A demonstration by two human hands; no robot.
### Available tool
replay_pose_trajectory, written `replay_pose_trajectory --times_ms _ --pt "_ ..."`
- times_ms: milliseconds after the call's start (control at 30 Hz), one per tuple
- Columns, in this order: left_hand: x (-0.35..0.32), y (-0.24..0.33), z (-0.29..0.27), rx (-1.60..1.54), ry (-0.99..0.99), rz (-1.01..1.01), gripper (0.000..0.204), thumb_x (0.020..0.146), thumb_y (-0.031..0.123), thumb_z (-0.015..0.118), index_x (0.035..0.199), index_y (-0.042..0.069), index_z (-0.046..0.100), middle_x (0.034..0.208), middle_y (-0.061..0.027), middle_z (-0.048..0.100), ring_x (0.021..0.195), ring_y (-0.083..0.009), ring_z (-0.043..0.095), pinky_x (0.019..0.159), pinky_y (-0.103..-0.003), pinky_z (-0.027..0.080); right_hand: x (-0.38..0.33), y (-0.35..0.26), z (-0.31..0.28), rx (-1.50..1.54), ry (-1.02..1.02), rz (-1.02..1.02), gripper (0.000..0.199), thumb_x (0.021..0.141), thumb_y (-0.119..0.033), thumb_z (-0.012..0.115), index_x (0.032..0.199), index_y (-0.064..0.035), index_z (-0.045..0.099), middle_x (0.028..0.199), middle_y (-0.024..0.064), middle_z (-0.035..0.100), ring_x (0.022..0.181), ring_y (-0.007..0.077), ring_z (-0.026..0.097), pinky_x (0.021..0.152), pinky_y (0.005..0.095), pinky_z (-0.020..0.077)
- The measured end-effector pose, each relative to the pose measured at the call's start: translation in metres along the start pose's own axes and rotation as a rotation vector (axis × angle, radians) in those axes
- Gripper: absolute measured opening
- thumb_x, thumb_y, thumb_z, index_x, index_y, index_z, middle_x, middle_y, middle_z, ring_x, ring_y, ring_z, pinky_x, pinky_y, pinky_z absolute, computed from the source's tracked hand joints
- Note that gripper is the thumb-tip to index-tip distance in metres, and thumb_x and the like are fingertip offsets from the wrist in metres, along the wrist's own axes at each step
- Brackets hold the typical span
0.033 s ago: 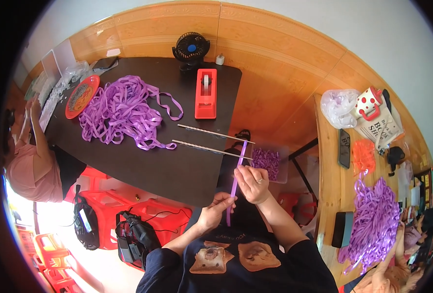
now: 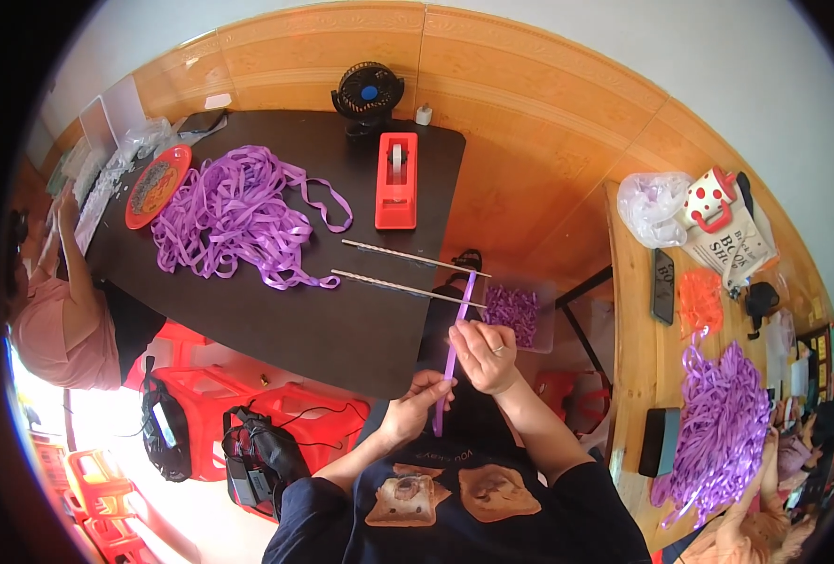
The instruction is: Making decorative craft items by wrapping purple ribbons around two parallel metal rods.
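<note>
A narrow purple ribbon (image 2: 450,360) runs from two thin twisted metal rods (image 2: 403,285) down through both my hands. The rods jut past the right edge of the dark table (image 2: 361,343), and the ribbon's upper end meets them near their tips. My left hand (image 2: 422,402) pinches the ribbon low, with a short tail hanging beneath the fingers. Higher up, close under the rods, my right hand (image 2: 485,355) is closed on the same ribbon; a ring sits on one finger. How the ribbon is fixed at the rods is too small to tell.
A heap of purple ribbon (image 2: 238,221), a red tape dispenser (image 2: 397,211), a red plate (image 2: 177,179) and a black fan (image 2: 368,92) occupy the table. Right of it are a bin of purple pieces (image 2: 536,324) and a wooden table (image 2: 633,395). People sit at both sides.
</note>
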State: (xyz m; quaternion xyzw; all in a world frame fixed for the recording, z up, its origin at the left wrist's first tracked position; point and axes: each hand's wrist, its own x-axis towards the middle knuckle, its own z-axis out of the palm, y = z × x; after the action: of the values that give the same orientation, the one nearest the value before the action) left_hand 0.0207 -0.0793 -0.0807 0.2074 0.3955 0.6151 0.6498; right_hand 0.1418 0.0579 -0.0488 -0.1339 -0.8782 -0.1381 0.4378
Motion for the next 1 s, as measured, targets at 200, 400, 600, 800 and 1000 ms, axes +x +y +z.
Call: replay_pose_trajectory --times_ms 200,400,600,800,1000 --pt "0.007 -0.001 -0.006 -0.268 -0.118 -0.077 0.018 0.094 0.014 0.055 0.106 0.001 0.061 0.089 -0.0055 0.063 0.079 -0.0137 0.058 0.074 -0.028 0.047 0.008 -0.011 -0.006 0.032 0.010 -0.009 0.030 0.068 -0.014 0.071 0.095 -0.0022 0.070 0.101 0.0069 0.066 0.085 0.0204 0.061 0.073 0.0312 0.0408" --pt "0.041 -0.001 0.010 -0.579 -0.110 -0.224 0.032 0.098 0.028 0.046 0.120 0.005 0.054 0.106 -0.0078 0.062 0.095 -0.0175 0.060 0.091 -0.032 0.046 0.009 -0.018 -0.014 0.045 0.012 0.026 0.030 0.066 -0.010 0.074 0.094 -0.0016 0.070 0.099 0.0066 0.066 0.081 0.0192 0.061 0.072 0.0316 0.0393" --pt "0.125 -0.007 0.017 -0.708 -0.187 -0.087 0.034 0.099 0.031 0.045 0.121 0.007 0.053 0.104 -0.0061 0.061 0.084 -0.0170 0.061 0.073 -0.027 0.051 0.014 -0.024 -0.020 0.009 0.011 0.017 0.027 0.069 -0.011 0.078 0.093 -0.0029 0.069 0.099 0.0052 0.066 0.085 0.0189 0.060 0.067 0.0301 0.0423" --pt "0.161 0.011 0.028 -0.887 -0.430 0.057 0.032 0.093 0.013 0.048 0.123 0.004 0.052 0.091 -0.0057 0.057 0.074 -0.0159 0.052 0.064 -0.027 0.044 0.012 -0.025 -0.019 0.025 -0.018 0.042 0.027 0.069 -0.012 0.078 0.092 -0.0033 0.068 0.101 0.0052 0.064 0.082 0.0182 0.059 0.066 0.0304 0.0409" --pt "0.163 0.008 0.025 -0.912 -0.487 0.047 0.036 0.089 0.009 0.049 0.125 0.003 0.052 0.088 -0.0052 0.053 0.069 -0.0146 0.042 0.062 -0.026 0.039 0.014 -0.028 -0.016 0.040 -0.026 0.063 0.026 0.069 -0.012 0.078 0.092 -0.0039 0.068 0.101 0.0044 0.064 0.083 0.0181 0.059 0.067 0.0311 0.0405"
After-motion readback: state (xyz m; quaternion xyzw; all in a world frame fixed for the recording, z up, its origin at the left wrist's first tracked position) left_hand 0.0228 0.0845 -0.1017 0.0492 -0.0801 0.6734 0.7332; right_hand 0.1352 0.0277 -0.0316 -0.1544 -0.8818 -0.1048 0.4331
